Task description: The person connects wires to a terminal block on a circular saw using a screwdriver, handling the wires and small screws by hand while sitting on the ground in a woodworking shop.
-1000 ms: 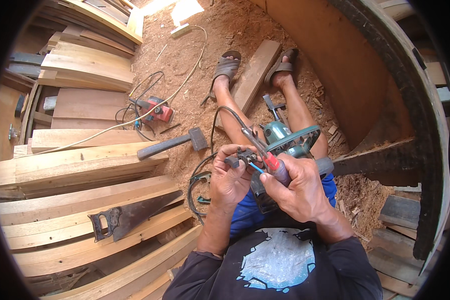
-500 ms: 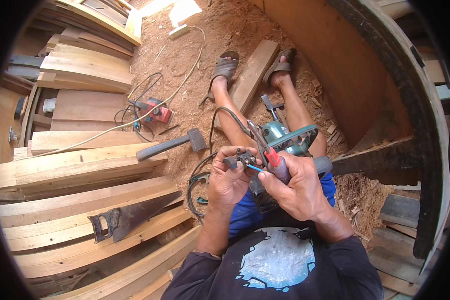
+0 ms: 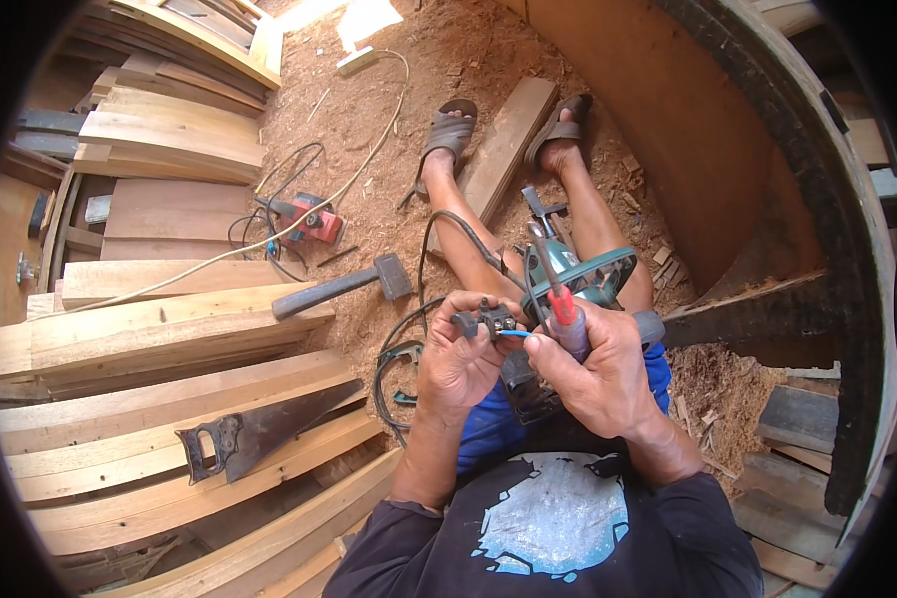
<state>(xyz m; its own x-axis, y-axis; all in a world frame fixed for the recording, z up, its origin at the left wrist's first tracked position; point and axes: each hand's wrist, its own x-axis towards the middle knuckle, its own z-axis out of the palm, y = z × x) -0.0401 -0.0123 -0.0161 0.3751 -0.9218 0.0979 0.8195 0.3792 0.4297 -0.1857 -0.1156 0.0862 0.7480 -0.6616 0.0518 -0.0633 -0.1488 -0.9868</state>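
My left hand (image 3: 448, 371) pinches a small black electrical switch (image 3: 494, 318) with metal screw terminals, its fingers closed around the edges. In my right hand (image 3: 608, 374) is a screwdriver (image 3: 562, 302) with a red and grey handle, its shaft pointing away from me. A blue wire (image 3: 513, 333) runs from the switch terminal to my right thumb, which presses against it. Behind both hands, a green power tool (image 3: 608, 274) rests between my legs, partly hidden by the right hand and screwdriver. Its black cord (image 3: 468, 224) loops to the left.
A hammer (image 3: 389, 277) and a handsaw (image 3: 269, 429) lie on stacked boards (image 3: 169, 319) at left. Beyond is a red power tool (image 3: 314, 219) with a pale extension cord (image 3: 379, 149). A large curved wooden piece (image 3: 728, 130) stands at right. Sawdust covers the ground.
My right hand has shifted slightly right and down. The screwdriver has swung more upright, its tip moving right, and the blue wire now lies straighter. My left hand keeps the switch nearly in place.
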